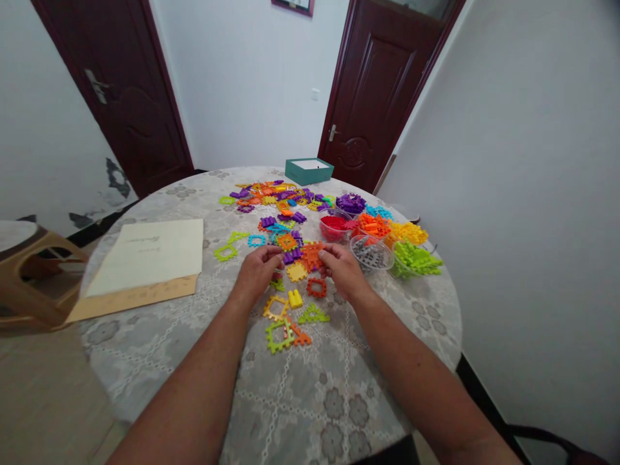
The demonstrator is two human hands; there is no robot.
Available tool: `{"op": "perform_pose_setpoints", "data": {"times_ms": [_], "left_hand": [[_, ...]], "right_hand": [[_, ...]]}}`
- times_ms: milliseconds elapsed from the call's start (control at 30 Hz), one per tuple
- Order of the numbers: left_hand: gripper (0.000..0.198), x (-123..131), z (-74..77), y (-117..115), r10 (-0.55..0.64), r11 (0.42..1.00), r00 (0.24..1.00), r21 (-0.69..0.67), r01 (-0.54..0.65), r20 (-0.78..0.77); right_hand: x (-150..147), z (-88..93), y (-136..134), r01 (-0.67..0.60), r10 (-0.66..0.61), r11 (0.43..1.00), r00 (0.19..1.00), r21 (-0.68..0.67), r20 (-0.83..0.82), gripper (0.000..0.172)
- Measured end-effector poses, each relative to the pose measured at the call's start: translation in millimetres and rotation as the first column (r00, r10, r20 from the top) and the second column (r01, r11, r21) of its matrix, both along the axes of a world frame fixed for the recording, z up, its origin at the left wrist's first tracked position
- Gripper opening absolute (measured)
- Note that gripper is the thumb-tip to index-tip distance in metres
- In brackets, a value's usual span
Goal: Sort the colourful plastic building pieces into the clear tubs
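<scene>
Both my hands rest on a round table (310,394) amid colourful interlocking plastic pieces. My left hand (258,270) has its fingers curled, fingertips on a purple piece (292,256) beside an orange square piece (287,241). My right hand (343,268) is curled too, its fingers touching an orange assembled piece (310,254). What either hand actually grips is hidden by the fingers. Between the hands lie a yellow square (296,272) and an orange frame (316,287). Nearer me lie a yellow block (295,298), green frames (279,336) and a green triangle (313,315).
A big pile of loose pieces (278,195) lies farther back. Clear bowls at the right hold red (334,227), grey (371,253), purple (351,203), orange, yellow and green (415,259) pieces. A teal box (309,170) stands at the far edge. Paper sheets (155,255) lie left; a wooden stool (33,278) beyond.
</scene>
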State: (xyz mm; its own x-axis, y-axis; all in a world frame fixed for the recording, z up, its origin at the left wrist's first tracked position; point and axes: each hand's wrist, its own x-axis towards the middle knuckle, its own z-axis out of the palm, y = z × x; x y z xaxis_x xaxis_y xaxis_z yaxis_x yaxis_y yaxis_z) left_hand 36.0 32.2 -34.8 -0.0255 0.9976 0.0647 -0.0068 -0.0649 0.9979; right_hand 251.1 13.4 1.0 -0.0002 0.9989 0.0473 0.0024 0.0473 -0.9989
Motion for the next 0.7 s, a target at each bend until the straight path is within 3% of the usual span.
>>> {"op": "perform_pose_setpoints", "data": {"times_ms": [200, 400, 600, 700], "left_hand": [[0.043, 2, 4.6, -5, -0.084, 0.996, 0.995, 0.007, 0.084, -0.061], [0.055, 6, 11.8, -12, -0.273, 0.962, 0.951, -0.034, 0.271, -0.148], [0.066, 10, 13.9, -13, -0.288, 0.958, 0.945, -0.051, 0.283, -0.158], [0.060, 9, 10.8, -11, -0.317, 0.948, 0.932, -0.047, 0.313, -0.175]], "right_hand": [[4, -12.0, 0, 0.044, -0.045, 0.998, 0.999, -0.051, -0.025, 0.037], [-6, -29.5, -1, -0.005, 0.000, 0.996, 0.999, -0.085, -0.054, 0.038], [-13, -27.6, -5, -0.018, 0.019, 0.998, 1.000, -0.061, 0.020, 0.035], [-15, -26.3, -8, -0.037, 0.038, 0.999, 0.997, -0.025, 0.070, 0.032]]}}
